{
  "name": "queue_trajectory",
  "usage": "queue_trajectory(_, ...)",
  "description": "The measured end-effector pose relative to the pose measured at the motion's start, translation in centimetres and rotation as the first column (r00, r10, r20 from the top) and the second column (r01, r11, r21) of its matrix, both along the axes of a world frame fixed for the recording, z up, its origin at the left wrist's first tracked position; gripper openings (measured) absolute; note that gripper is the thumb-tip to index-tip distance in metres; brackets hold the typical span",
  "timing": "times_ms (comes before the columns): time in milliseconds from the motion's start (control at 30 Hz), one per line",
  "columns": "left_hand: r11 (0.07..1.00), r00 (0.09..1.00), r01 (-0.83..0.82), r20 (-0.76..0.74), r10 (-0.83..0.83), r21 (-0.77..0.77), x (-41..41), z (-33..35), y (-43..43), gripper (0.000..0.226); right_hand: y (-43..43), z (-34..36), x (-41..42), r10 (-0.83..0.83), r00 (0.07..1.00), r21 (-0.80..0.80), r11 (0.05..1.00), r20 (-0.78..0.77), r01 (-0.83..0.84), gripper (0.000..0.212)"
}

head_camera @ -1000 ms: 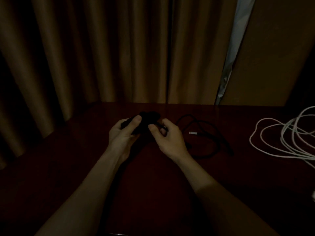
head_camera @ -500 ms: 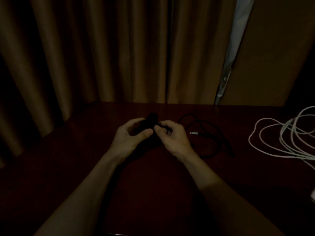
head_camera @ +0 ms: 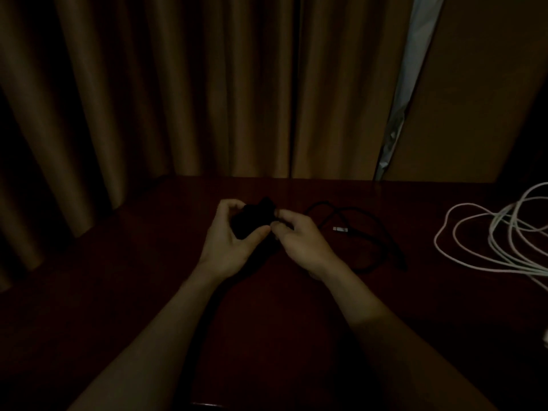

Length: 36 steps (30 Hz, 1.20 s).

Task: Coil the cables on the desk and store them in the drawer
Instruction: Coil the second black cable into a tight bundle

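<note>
Dim curtained room: brown drapes (head_camera: 178,99) behind dark desk (head_camera: 148,292).

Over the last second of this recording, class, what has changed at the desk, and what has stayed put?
The left hand turned its grip on the black bundle: its thumb, earlier on top, now presses from below. The right hand closed in, its fingers pinching at the bundle's right edge. Both kept hold. The loose black cable, its silver plug and the white cable lie unmoved.

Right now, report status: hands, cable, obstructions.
Left hand and right hand gripping black cable bundle. White cable loose, uncoiled. Drawer unseen.
</note>
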<state>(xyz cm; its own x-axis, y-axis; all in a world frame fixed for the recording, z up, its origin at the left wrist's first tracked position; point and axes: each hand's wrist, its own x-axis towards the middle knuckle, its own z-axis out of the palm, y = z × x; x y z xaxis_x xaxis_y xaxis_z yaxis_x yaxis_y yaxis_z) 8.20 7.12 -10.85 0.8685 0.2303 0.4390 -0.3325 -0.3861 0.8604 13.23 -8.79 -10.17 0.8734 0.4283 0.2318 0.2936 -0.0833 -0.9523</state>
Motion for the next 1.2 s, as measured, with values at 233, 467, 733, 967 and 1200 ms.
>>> queue_trajectory(233,0.97,0.987,-0.157,-0.014,0.162,0.186,0.6,-0.4,0.1,0.049,2.1,-0.9,-0.9,-0.006,1.0,0.054,0.999,0.021,0.005,0.028)
queue_trajectory(467,0.972,0.964,0.234,-0.13,-0.231,0.009,0.1,0.0,0.4,0.05,1.7,-0.9,0.5,-0.085,0.991,0.01,0.996,0.106,0.085,0.027)
queue_trajectory(733,0.979,1.0,-0.027,0.02,0.023,0.201,0.1,-0.5,1.0,0.056,0.5,-0.5,0.6,-0.044,0.997,-0.042,0.998,0.059,0.047,0.029)
queue_trajectory(967,0.944,0.976,-0.19,-0.054,0.212,0.271,-0.3,0.1,-0.1,0.045,0.8,-0.5,0.2,-0.03,0.996,-0.171,0.984,0.082,0.044,0.032)
queue_trajectory(1200,0.965,0.962,0.142,-0.261,-0.082,0.22,-0.3,0.0,0.3,0.082,1.4,-1.4,0.4,-0.069,0.994,-0.104,0.992,0.089,0.078,0.023)
